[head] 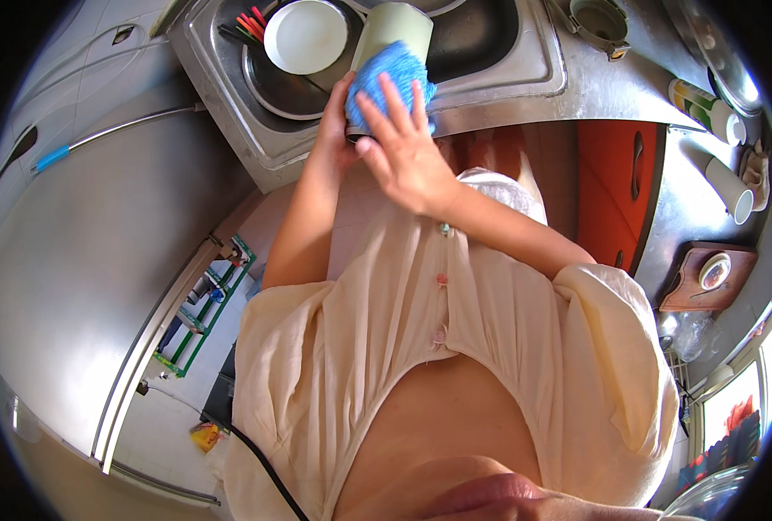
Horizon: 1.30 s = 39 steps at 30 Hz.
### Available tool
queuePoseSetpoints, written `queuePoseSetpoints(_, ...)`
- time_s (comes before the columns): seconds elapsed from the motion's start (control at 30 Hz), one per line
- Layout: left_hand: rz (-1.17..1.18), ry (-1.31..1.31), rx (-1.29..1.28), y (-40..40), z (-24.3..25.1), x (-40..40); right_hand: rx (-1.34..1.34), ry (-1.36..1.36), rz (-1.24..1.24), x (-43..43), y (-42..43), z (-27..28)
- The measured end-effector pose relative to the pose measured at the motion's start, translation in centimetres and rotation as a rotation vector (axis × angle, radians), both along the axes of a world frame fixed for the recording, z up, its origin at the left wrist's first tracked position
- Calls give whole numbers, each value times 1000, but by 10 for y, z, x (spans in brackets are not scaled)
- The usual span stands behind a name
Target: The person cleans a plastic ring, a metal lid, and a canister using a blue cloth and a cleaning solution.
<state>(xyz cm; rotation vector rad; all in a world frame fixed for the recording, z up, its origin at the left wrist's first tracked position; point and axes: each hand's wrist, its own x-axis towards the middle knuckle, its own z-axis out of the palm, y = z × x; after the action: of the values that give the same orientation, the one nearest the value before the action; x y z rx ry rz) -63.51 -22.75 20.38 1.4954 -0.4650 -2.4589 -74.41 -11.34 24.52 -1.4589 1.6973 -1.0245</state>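
My left hand [338, 127] grips the side of a pale green cylindrical container [396, 26], which lies tilted over the front of a stainless steel sink [230, 130]. With fingers spread, my right hand [412, 156] presses a fluffy blue cloth [386, 71] against the container's near part. The cloth and fingers hide much of that part; a dark edge shows at its lower end. A white bowl [306, 37] sits in a round metal basin [262, 98] in the left of the sink, just beyond my left hand.
Red and black chopsticks [250, 26] stick out beside the bowl. A clamp-lidded container [597, 23], a labelled canister [702, 107], a white cup [731, 189] and a wooden board [705, 277] stand or lie along the right counter. A large grey appliance panel [99, 241] borders the left.
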Motion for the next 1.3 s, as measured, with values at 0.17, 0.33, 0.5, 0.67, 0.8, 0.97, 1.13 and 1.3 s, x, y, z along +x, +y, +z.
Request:
queuePoseSetpoints(0.17, 61, 77, -1, 4, 3, 3, 0, 139, 29, -11, -16, -11)
queuePoseSetpoints(0.33, 78, -39, 72, -1, -10, -2, -93, 120, -89, -60, -83, -84)
queuePoseSetpoints(0.5, 74, 92, 298, -5, 36, -45, 393, -805, -138, -109, -94, -92)
queuePoseSetpoints(0.67, 92, 322, 239, -16, 57, -75, 455, -1136, -300, -138, -97, -45)
queuePoseSetpoints(0.8, 67, 328, 227, -13, 80, -75, 311, -840, -270, -140, -93, -18)
queuePoseSetpoints(0.97, 135, 406, 267, -9, 92, -70, 235, -577, -143, -140, -89, 6)
queuePoseSetpoints(1.13, 156, 436, 267, -4, 100, -69, 83, -51, -27, -146, -80, 22)
queuePoseSetpoints(1.3, 189, 466, 286, -2, 101, -68, -10, 76, 27, -143, -75, 23)
